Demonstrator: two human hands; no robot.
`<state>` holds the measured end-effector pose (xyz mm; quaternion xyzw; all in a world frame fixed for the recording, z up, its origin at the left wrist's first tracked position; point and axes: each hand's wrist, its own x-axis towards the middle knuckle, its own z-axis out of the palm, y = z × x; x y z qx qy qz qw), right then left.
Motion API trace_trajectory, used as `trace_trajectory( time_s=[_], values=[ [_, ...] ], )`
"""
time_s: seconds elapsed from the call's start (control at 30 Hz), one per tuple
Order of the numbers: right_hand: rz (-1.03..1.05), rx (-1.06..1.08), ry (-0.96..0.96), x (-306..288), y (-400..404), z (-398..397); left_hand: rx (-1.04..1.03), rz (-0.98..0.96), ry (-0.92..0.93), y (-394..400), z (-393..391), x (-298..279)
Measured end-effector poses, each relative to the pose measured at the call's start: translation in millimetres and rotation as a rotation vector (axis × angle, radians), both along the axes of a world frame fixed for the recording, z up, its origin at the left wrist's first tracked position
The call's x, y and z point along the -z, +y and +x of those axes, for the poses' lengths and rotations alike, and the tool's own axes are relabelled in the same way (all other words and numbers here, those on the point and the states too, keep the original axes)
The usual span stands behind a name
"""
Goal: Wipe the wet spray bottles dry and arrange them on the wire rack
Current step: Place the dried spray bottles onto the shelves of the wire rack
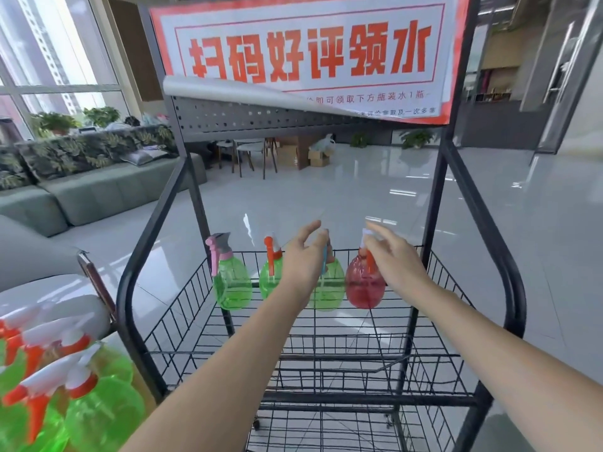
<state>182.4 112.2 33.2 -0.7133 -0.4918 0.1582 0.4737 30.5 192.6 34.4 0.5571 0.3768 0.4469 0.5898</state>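
Four spray bottles (232,282) lined up along the wire rack (326,347) back rail. Both hands (303,259) loose-fingered at the right pair, apparently grasping nothing. More bottles (81,399) wait lower left.

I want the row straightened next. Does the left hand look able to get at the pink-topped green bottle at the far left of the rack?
Probably yes. The left hand is at the third bottle in the row, and only the orange-topped green bottle stands between it and the pink-topped green bottle. The space above that shelf is open.
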Motion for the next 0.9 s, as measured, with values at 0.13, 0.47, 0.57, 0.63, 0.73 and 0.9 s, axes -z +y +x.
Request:
trace_trajectory(
  time_s=[0.13, 0.47, 0.57, 0.63, 0.73, 0.9],
  values=[
    [-0.016, -0.002, 0.019, -0.9, -2.5, 0.5, 0.009, 0.036, 0.06, 0.7, -1.1, 0.3],
    [-0.085, -0.008, -0.004, -10.5, -8.3, 6.1, 0.013, 0.028, 0.091, 0.6, -2.1, 0.2],
    [-0.081, -0.017, -0.006, -10.3, -5.1, 8.8, 0.004, 0.02, 0.054, -1.0, 0.2, 1.9],
    [-0.088, -0.022, -0.008, -10.2, -3.3, 10.2, -0.016, 0.037, 0.058, -3.2, 2.0, 3.0],
    [-0.102, -0.026, -0.03, -9.7, -2.1, 10.4, -0.035, 0.054, 0.076, -3.5, 4.1, 5.1],
    [-0.122, -0.029, -0.021, -10.1, -3.1, 9.2, -0.052, 0.06, 0.102, -1.9, 4.4, 8.7]
  ],
)
